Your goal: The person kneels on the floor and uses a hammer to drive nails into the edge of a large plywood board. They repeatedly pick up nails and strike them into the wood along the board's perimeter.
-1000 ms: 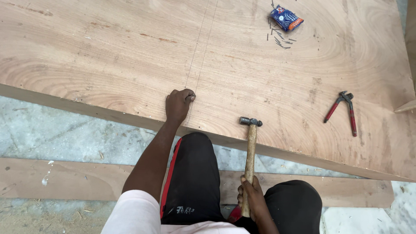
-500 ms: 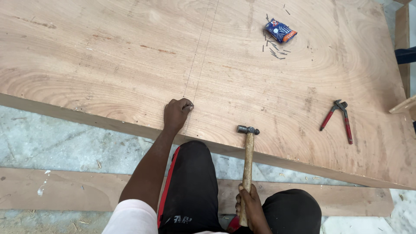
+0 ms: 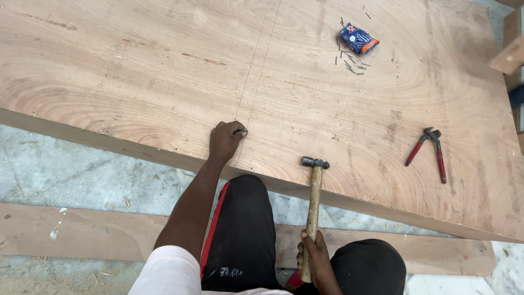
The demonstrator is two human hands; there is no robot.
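Barely shifted since earlier, my left hand (image 3: 225,140) pinches a nail on the plywood sheet (image 3: 164,71); right hand (image 3: 314,257) grips the hammer (image 3: 314,199) handle; pincers (image 3: 428,153) lie right, concrete floor (image 3: 65,169) below.

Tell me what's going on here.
A person crouches at the edge of a big plywood sheet. The left hand pinches a small nail on a pencil line near the edge. The right hand holds a wooden-handled hammer, its head over the sheet. Pliers and a blue packet with loose nails lie further off.
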